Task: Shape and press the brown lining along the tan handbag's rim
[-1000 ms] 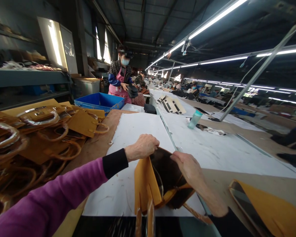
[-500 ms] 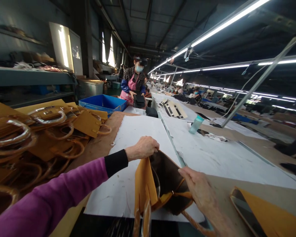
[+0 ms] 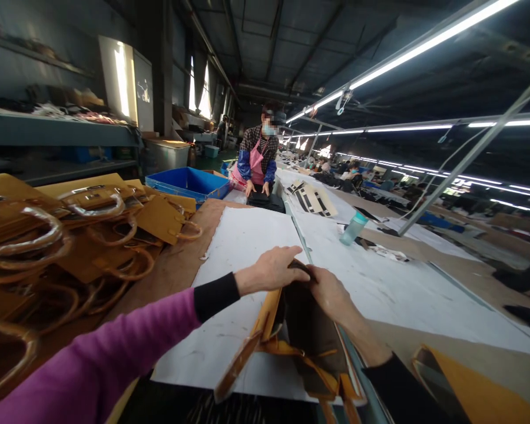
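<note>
Left hand [image 3: 274, 271] and right hand [image 3: 331, 294] both hold the yellow bag [image 3: 313, 327] by its far rim, over the white-covered desk [image 3: 251, 235].

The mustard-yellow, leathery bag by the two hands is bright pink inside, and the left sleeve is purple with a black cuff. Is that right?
Not quite: the mustard-yellow, leathery bag has a dark, brownish inside, not a bright pink one, as the head view shows. The left sleeve is indeed purple with a black cuff.
</note>
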The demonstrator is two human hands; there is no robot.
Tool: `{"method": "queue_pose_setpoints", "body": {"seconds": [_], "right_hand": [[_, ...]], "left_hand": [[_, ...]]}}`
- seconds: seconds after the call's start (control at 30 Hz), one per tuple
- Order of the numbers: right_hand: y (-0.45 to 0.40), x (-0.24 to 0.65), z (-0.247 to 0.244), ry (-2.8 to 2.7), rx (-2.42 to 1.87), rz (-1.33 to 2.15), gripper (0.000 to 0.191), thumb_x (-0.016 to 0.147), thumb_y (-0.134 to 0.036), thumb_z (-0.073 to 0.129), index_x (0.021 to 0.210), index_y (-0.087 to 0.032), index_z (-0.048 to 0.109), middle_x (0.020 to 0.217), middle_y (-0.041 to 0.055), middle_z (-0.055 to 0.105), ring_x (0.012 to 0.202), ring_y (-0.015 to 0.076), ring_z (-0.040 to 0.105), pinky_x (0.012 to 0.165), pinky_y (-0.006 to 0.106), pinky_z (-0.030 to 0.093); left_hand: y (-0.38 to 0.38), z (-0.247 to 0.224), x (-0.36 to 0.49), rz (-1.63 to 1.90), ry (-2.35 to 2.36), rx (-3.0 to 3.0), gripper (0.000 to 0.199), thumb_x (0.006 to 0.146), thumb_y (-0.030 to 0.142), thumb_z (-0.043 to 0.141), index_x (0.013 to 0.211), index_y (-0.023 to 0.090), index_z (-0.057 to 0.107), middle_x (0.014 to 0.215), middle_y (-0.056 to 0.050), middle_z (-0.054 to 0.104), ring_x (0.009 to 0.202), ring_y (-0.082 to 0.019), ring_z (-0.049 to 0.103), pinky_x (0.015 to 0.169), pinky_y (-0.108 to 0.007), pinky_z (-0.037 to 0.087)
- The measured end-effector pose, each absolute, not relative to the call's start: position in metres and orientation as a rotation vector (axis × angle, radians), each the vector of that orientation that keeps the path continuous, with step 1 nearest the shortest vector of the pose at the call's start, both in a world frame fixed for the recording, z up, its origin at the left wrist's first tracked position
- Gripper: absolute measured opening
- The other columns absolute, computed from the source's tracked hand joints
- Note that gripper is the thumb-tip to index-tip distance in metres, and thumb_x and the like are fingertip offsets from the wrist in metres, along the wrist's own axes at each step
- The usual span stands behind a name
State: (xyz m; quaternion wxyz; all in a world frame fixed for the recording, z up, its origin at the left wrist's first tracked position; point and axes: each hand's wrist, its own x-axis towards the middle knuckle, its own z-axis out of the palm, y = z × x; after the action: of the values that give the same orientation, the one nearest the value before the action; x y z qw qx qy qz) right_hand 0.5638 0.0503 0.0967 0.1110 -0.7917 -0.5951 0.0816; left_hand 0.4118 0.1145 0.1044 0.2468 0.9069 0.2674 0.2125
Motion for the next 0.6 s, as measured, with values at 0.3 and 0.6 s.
{"method": "queue_pose_setpoints", "body": {"seconds": [0.3, 0.6], "right_hand": [[0.06, 0.569, 0.106, -1.836, -2.419, 0.283, 0.019, 0.079, -0.032, 0.045, 0.08, -0.021, 0.061, 0.081, 0.0045, 0.064, 0.078, 0.0185, 0.056, 0.061, 0.025, 0.033], [0.026, 0.599, 0.119, -1.753, -2.258, 0.879, 0.013, 0.072, -0.023, 0.044, 0.067, -0.017, 0.054, 0.046, -0.0043, 0.045, 0.041, 0.0092, 0.044, 0.041, 0.02, 0.032]], "left_hand": [[0.058, 0.064, 0.357, 0.536, 1.134, 2.268, 0.035, 0.071, 0.024, 0.051, 0.106, 0.02, 0.052, 0.083, -0.003, 0.063, 0.077, -0.02, 0.057, 0.066, -0.027, 0.041], [0.149, 0.071, 0.339, 0.392, 0.626, 2.097, 0.03, 0.059, 0.012, 0.044, 0.081, 0.013, 0.064, 0.06, 0.003, 0.056, 0.055, -0.011, 0.049, 0.048, -0.018, 0.034]]}}
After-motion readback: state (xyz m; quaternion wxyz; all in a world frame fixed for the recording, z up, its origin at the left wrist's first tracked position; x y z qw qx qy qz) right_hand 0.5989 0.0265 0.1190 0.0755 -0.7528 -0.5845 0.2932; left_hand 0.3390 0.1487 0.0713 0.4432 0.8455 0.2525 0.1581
